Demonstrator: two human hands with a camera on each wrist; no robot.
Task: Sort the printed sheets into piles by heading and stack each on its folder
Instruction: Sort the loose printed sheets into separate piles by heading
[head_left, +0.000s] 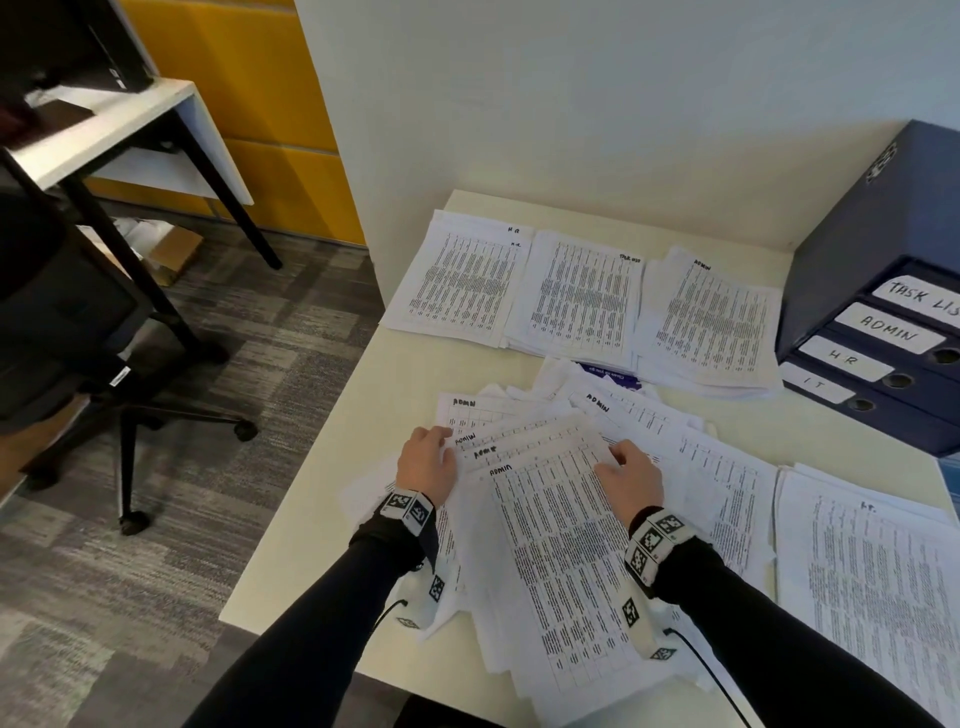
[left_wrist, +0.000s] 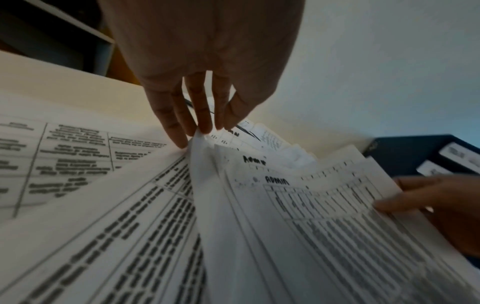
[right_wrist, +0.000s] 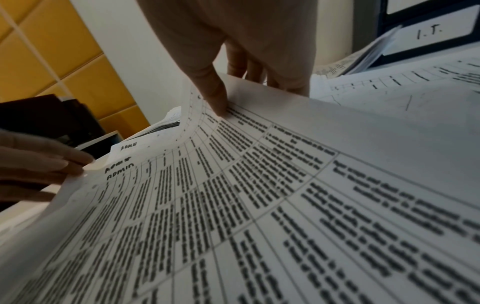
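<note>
A fanned bundle of printed sheets headed ADMIN (head_left: 561, 545) is held over the near part of the pale table (head_left: 332, 467), its right edge pinched by the right hand (head_left: 631, 478) with the thumb on top and the fingers curled beneath, while its left corner is touched by the straight fingertips (left_wrist: 182, 142) of the left hand (head_left: 427, 462). Three sorted piles are laid side by side at the far edge, headed HR (head_left: 462, 283), Task List (head_left: 584, 296) and ADMIN (head_left: 714, 322), and another pile (head_left: 878, 582) is set at the near right. Four blue folders (head_left: 883, 364), labelled TASK LIST, ADMIN, HR and IT, are stacked at the right of the table.
</note>
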